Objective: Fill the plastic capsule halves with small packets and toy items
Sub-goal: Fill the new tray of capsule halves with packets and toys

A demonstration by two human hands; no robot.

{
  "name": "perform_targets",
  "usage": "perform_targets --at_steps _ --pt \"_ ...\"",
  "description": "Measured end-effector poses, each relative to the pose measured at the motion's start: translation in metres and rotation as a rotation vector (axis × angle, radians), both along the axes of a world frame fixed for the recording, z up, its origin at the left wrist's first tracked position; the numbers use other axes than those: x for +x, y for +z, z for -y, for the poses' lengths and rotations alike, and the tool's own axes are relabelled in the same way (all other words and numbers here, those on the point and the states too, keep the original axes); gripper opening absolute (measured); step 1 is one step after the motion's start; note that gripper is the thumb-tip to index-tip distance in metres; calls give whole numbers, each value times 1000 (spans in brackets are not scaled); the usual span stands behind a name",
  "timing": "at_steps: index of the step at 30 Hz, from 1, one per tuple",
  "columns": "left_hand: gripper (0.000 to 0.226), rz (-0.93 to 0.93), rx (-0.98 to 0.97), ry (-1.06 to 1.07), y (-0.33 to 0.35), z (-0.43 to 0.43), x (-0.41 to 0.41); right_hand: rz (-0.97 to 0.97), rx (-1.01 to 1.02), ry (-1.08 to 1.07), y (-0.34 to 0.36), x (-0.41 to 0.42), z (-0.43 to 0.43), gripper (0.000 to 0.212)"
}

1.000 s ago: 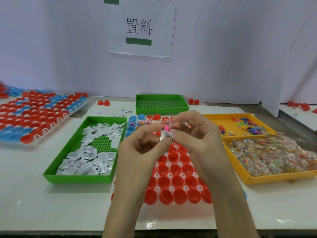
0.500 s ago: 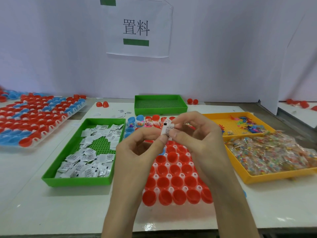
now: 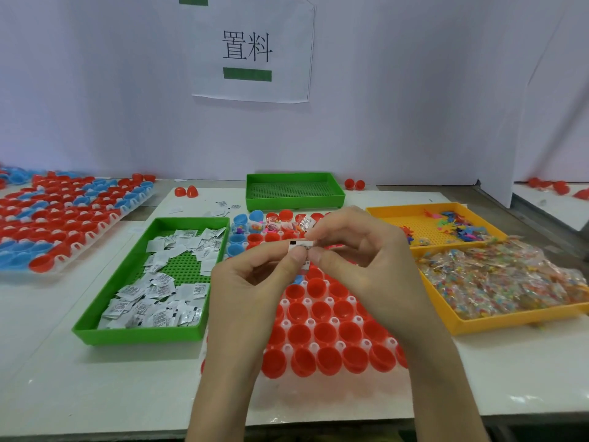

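My left hand (image 3: pixel 251 288) and my right hand (image 3: pixel 366 260) meet above the white rack of red capsule halves (image 3: pixel 325 330). Together they pinch a small white printed packet (image 3: pixel 301 247) between thumbs and fingertips. The rack's far rows hold blue and red halves (image 3: pixel 255 226) with packets and toy bits in them; the near red halves look empty. A green tray (image 3: pixel 95 320) to the left holds several white packets (image 3: pixel 159 288). To the right, a yellow tray (image 3: pixel 471 323) holds clear candy bags (image 3: pixel 510 282) and small coloured toys (image 3: pixel 459 226).
Another rack of red and blue halves (image 3: pixel 63 215) lies at far left. An empty green tray (image 3: pixel 293 189) stands behind the working rack. Loose red halves (image 3: pixel 186 191) and stray packets (image 3: pixel 223 207) lie on the table. A white wall with a paper sign (image 3: pixel 248 49) closes the back.
The packet has turned from upright to lying flat between my fingertips. The pink toy piece seen a second ago is no longer visible. Both hands stay in about the same place.
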State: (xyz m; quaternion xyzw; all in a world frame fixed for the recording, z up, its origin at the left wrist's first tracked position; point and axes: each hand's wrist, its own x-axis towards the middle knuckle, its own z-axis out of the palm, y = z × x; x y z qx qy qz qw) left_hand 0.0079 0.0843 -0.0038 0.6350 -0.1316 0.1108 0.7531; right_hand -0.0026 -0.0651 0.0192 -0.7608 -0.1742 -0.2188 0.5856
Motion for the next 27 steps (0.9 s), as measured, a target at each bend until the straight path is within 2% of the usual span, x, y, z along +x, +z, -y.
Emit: perform_targets --at_steps 2,5,7,9,12,14,16,22,27 --pt "20 -20 2 8 0 -2 0 16 -113 -76 -3 2 12 21" --pt "23 -39 -13 23 0 -5 0 -59 -148 -337 -13 7 49 19" --pt "24 -54 -28 34 1 -7 1 -188 -194 -571 -24 10 86 17" --pt "27 -77 -40 41 1 -9 2 -395 -236 -713 -39 8 121 11" --pt "27 -99 -38 46 1 -11 2 -608 -259 -679 -56 5 144 11" --pt "25 -94 -30 46 1 -11 2 -603 -328 -662 -61 7 145 23" --pt "25 -98 -20 52 1 -12 2 -566 -305 -684 -61 10 143 28" --pt "27 -123 -20 57 0 -13 3 -428 -176 -861 -69 14 142 29" --pt "26 -97 -5 35 1 -12 3 -312 -112 -987 -70 16 138 17"
